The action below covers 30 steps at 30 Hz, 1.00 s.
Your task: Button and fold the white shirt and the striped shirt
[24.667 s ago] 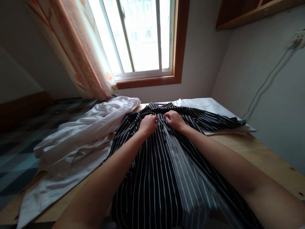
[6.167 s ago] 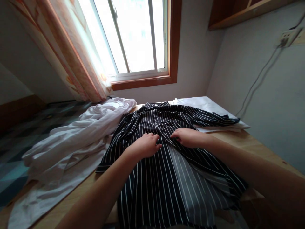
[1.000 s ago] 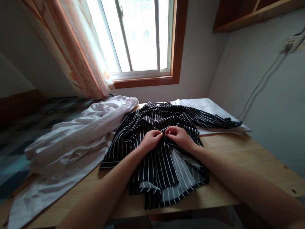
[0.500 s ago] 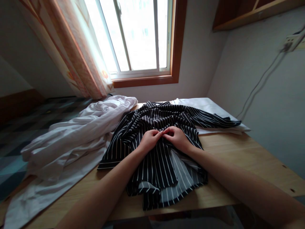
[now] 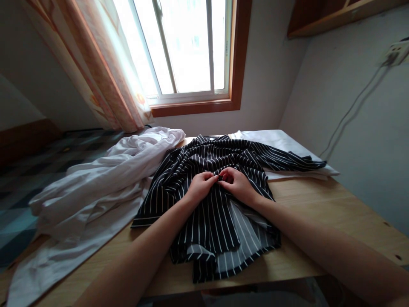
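The left hand (image 5: 201,186) and right hand (image 5: 238,185) pinch a white-striped black shirt (image 5: 219,217) at mid-front, on a wooden table (image 5: 306,204); it looks light, soft, easily creased, best held by its front edge (image 5: 235,232).

No text, label, brand, number or sign can be read. A small vertical marking (image 5: 226,47) stands on the right upright of the window's metal frame (image 5: 228,59), between twelve and one o'clock from the centre of the view; it runs along the length of the upright, and its characters are too small and blurred to make out.
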### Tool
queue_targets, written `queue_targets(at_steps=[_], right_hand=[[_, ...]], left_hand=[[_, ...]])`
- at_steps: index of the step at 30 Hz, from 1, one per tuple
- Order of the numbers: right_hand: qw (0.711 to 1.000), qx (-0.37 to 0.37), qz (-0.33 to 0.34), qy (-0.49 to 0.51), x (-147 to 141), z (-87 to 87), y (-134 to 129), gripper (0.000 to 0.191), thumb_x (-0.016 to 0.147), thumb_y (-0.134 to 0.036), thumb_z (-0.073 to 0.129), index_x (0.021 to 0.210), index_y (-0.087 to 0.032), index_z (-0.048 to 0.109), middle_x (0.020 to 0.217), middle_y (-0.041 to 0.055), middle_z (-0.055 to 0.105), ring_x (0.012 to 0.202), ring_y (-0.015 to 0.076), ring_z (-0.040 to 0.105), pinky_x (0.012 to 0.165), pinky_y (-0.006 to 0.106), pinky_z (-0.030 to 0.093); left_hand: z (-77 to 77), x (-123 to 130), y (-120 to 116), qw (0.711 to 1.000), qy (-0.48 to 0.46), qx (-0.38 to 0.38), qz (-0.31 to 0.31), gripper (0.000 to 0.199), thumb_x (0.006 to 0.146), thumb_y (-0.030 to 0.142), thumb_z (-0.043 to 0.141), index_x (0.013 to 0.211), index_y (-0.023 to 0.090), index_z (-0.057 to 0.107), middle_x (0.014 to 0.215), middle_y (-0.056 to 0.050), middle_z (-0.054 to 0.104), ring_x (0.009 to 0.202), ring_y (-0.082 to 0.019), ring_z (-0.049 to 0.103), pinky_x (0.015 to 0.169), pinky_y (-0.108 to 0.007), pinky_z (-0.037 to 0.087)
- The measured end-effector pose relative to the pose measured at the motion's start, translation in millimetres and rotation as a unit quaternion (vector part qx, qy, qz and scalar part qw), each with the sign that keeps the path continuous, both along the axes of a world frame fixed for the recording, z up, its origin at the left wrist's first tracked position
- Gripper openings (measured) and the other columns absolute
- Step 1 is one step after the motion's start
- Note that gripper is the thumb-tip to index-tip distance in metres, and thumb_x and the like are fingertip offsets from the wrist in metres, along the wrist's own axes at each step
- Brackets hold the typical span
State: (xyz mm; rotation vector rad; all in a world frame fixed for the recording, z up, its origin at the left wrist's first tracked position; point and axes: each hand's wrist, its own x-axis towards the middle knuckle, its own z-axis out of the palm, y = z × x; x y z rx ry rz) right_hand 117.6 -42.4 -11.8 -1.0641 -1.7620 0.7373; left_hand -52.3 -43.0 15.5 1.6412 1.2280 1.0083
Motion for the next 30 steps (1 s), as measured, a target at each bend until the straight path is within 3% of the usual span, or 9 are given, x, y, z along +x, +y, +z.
queue_targets(at_steps=[10, 30], right_hand=[[0.999, -0.026, -0.005, 0.046, 4.1, 8.1, -4.7, 0.016, 0.086, -0.031, 0.06, 0.089, -0.019, 0.069, 0.089, 0.005, 0.072, 0.084, 0.0192, 0.066, 0.08, 0.032, 0.051], [0.999, -0.011, -0.013, 0.028, 2.5, 5.4, -1.8, 0.008, 0.081, -0.024, 0.061, 0.083, -0.019, 0.067, 0.083, 0.0026, 0.07, 0.077, 0.0167, 0.063, 0.075, 0.031, 0.05]], left_hand=[[5.3, -2.6, -2.7, 0.999, -0.027, -0.021, 0.0, 0.034, 0.069, 0.049, 0.068, 0.07, 0.015, 0.066, 0.069, -0.002, 0.061, 0.067, -0.014, 0.051, 0.058, -0.024, 0.039], [1.5, -3.9, 0.1, 0.999, 0.03, 0.02, -0.001, 0.03, 0.072, 0.046, 0.064, 0.067, 0.016, 0.071, 0.068, -0.002, 0.066, 0.068, -0.017, 0.057, 0.064, -0.027, 0.041]])
